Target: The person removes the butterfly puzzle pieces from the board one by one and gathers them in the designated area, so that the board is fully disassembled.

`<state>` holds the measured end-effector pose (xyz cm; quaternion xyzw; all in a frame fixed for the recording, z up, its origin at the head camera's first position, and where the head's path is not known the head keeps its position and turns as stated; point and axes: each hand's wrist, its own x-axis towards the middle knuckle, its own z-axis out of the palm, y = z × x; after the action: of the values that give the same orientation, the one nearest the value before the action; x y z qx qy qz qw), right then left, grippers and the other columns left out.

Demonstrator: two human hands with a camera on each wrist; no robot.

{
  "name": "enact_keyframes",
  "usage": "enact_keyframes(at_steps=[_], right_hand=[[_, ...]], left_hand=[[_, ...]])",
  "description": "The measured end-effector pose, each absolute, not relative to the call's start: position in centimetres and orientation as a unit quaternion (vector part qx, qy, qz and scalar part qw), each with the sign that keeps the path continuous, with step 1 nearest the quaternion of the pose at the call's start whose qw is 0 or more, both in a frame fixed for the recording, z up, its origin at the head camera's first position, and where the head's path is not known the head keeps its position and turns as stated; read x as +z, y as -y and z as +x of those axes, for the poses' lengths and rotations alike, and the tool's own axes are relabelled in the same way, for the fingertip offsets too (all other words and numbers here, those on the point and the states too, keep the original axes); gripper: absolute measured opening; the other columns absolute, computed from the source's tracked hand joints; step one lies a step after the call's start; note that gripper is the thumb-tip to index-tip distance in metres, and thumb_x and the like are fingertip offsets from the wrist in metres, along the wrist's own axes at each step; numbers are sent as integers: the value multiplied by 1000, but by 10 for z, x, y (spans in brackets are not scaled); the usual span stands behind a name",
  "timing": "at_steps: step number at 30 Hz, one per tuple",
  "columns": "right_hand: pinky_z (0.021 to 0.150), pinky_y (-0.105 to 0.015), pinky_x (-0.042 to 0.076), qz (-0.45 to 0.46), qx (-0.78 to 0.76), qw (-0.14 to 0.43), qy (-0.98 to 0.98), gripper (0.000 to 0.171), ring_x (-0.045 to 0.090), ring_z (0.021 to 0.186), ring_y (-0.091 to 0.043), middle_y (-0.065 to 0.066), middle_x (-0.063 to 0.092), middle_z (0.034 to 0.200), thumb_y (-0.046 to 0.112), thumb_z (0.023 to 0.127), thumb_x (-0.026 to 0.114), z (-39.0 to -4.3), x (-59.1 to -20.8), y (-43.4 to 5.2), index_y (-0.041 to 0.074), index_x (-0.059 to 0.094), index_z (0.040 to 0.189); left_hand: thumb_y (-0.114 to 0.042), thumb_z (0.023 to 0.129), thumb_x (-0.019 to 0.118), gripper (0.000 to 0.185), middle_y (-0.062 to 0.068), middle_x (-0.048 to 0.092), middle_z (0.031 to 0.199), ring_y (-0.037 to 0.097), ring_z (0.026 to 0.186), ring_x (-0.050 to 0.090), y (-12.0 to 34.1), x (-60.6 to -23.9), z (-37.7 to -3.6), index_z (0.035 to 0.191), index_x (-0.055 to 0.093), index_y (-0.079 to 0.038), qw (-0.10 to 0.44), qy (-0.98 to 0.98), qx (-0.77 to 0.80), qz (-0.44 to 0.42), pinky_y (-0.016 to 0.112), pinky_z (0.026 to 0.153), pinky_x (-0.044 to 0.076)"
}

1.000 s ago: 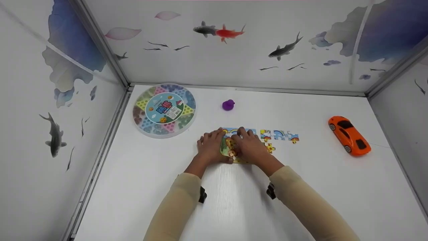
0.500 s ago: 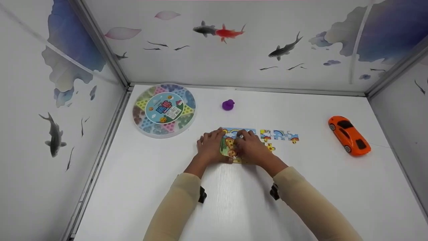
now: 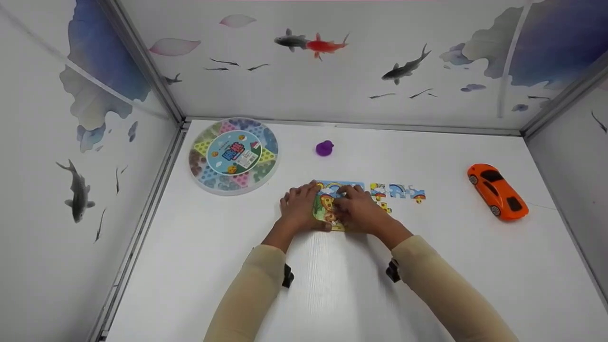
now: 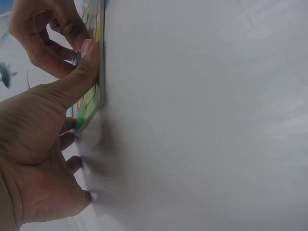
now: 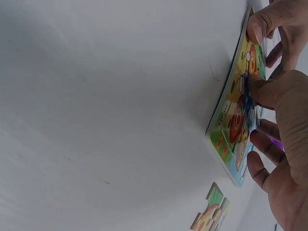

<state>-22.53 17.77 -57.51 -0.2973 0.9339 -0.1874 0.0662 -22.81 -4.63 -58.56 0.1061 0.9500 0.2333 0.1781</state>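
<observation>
puzzle board (image 3: 327, 209), colourful, flat on the white table (image 3: 332, 285), sits mid-table, partly covered by both hands. nearest to the camera, two beige sleeves (image 3: 251, 289) leading in toward the board. left hand (image 3: 298, 209) resting at the board's left edge, thumb laid straight along the near-left corner in the left wrist view, other fingers loosely bent with tips on the table just beside the board; not gripping anything. right hand (image 3: 357, 210) lying over the board's right half, thumb and fingers drawn together on the picture surface; in the right wrist view a small piece (image 5: 246, 94) appears pinched or pressed there, though blurred, so cannot tell for sure whether clamped on it or just pushing down. right of the board, just beside it, a loose yellow puzzle piece (image 3: 384, 207), partly hidden by the right hand. slightly beyond that, right of the board's far edge, a short row of loose rainbow pieces (image 3: 398, 191). farther right of the board, well apart, an orange toy car (image 3: 497, 198). beyond the board, near the back wall, a small purple toy (image 3: 324, 148). beyond and left of the board, a round clear box (image 3: 233, 156) of coloured compartments.
</observation>
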Motion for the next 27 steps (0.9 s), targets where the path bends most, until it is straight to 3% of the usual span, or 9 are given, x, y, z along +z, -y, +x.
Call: enact_keyframes(at_steps=[5,17,22,27], right_hand=[[108,-71,50,-305,-180,41,-934,30,55,130,-39,-17,64,150,26,103,79,-226,-577,-181,10,79,128],[113,-61,53,-287,-204,39,-935,22,58,133,-39,-17,64,153,24,100,82,-223,-574,-194,7,80,115],[109,-64,53,-275,-190,31,-942,24,58,133,-38,-15,64,153,26,99,82,-220,-571,-203,8,80,116],[115,-66,48,-254,-188,43,-948,29,55,137,-38,-14,62,155,27,99,84,-217,-571,-215,9,80,122]], left_hand=[[-57,82,96,119,-2,23,185,40,163,26,46,-584,-228,175,31,-23,179,-950,234,104,70,133,21],[-55,78,99,122,-4,22,185,38,165,25,47,-589,-231,175,31,-25,182,-947,244,101,70,134,18],[-53,79,99,121,-3,24,185,39,165,25,47,-586,-228,175,31,-23,176,-949,240,101,68,134,20],[-55,80,98,120,-2,25,185,39,165,25,46,-580,-224,175,32,-23,170,-952,232,105,69,133,22]])
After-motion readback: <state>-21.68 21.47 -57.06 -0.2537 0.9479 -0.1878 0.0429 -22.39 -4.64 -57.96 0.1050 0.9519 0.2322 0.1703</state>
